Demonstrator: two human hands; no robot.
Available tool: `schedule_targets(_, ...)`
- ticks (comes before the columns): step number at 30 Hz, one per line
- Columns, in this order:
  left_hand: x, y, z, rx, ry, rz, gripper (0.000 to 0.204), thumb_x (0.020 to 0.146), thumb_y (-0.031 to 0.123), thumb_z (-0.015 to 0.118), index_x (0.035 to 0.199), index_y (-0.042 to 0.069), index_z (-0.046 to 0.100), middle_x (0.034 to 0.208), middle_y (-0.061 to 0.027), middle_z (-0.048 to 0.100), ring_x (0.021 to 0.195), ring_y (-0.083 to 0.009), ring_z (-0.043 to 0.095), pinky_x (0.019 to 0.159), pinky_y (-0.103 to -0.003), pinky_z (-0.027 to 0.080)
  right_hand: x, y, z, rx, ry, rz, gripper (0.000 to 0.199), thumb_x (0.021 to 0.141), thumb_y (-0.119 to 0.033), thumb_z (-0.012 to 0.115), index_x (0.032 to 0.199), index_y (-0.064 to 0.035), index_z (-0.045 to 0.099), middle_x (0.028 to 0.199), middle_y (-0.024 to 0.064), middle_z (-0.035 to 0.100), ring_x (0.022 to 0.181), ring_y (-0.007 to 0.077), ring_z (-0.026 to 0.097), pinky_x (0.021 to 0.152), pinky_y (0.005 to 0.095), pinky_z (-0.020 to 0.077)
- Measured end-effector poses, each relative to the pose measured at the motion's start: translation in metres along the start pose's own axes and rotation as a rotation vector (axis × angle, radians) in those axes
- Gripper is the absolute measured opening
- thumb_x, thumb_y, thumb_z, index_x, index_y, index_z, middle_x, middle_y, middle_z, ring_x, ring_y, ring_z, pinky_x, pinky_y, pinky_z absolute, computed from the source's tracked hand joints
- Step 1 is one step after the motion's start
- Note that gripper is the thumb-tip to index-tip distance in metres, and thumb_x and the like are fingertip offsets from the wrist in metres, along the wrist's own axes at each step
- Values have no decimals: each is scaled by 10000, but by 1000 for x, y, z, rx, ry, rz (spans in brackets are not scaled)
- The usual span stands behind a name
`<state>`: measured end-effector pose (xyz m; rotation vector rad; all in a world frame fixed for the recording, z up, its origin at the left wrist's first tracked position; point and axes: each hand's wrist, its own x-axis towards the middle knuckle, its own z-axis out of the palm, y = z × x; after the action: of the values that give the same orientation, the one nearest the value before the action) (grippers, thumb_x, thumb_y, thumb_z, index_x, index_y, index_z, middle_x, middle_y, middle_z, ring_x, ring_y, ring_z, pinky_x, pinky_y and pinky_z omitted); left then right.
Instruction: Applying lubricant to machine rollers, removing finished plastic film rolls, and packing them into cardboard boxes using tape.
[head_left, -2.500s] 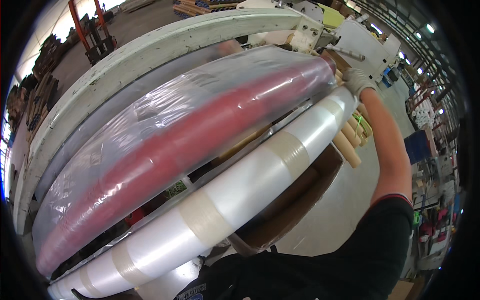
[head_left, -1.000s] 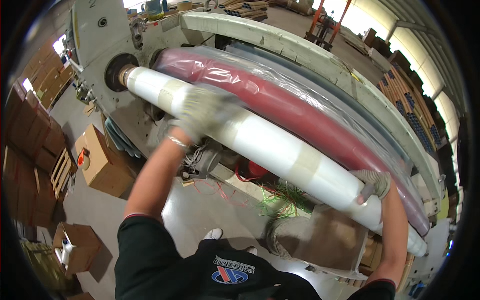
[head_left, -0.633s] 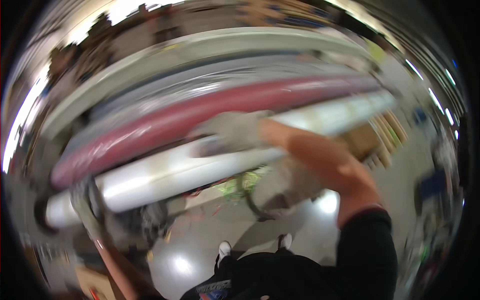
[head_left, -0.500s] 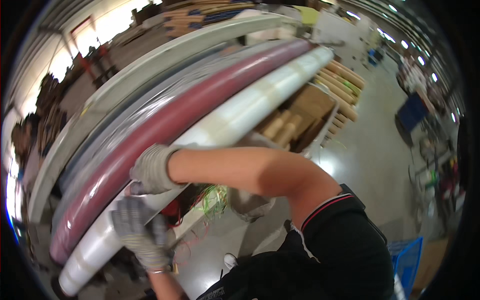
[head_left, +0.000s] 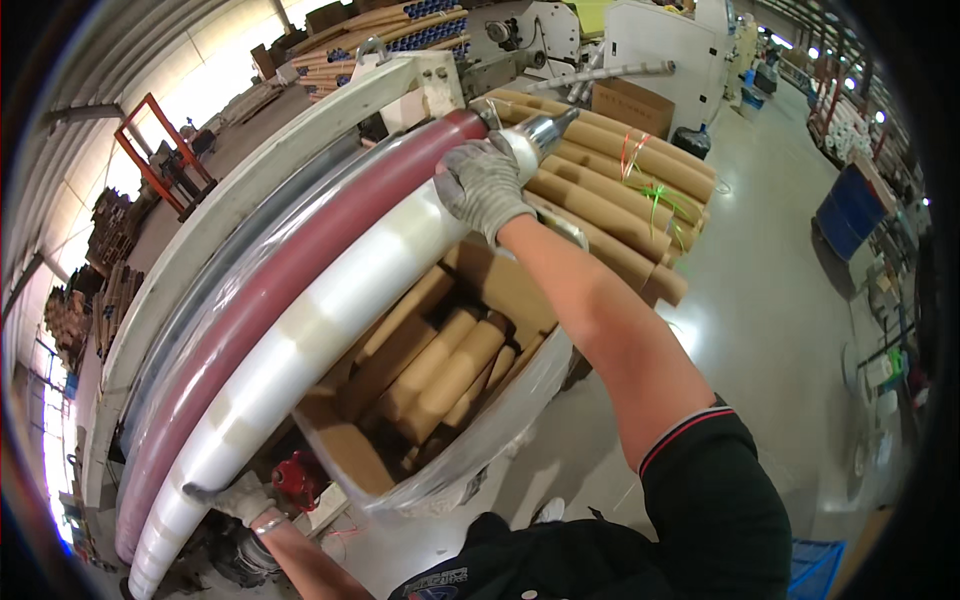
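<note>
A long white roll [head_left: 318, 312], wrapped in shiny film with beige bands, slants from the lower left to the upper middle. My right hand [head_left: 485, 185], in a grey knit glove, curls over the roll close to its far end, where a metal tip [head_left: 553, 127] sticks out. Low on the left, my gloved left hand [head_left: 243, 500] grips the roll's near side. Part of that hand's fingers is hidden against the roll. A dark red film-wrapped roll [head_left: 290, 262] lies alongside, beyond the white one.
A plastic-lined box [head_left: 375, 458] holding brown cardboard tubes [head_left: 440, 375] stands right of the roll. More tubes [head_left: 620, 190] are stacked beyond my right hand. A white beam [head_left: 235, 178] runs along the far side. Something red [head_left: 297, 478] sits near my left hand.
My right hand has moved from beside my left hand, far up to the white roll's other end. My left hand has slid slightly down. The view has shifted, showing the box more fully.
</note>
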<state>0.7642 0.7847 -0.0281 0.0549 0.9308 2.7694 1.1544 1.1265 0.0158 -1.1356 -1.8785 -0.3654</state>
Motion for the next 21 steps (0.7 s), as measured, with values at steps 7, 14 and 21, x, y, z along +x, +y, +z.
schedule_targets(7,-66,-88,56,143,89,224,965,681,659,629,1389,77,323,1389,-154,390,1240,-381,400,1014,-543,337,40,133,-3,-42,-106,-30,344,795,-383,438,873,-139,667,938,75,645,1010,223,562,997,504,284)
schedule_targets(14,-327,-342,248,-7,-173,-231,746,830,584,516,1359,81,363,1357,-142,424,1269,-318,375,1062,-470,308,67,406,-20,1004,57,980,571,887,-451,530,1279,-46,434,1183,148,551,1085,276,533,974,403,407)
schedule_targets(21,-492,-545,348,551,-1374,-885,420,816,62,564,1227,-9,520,1148,-132,594,1071,-170,559,927,-292,441,63,484,33,2121,3,1056,767,783,-533,635,1340,-93,345,1280,92,470,1182,260,449,1019,424,364)
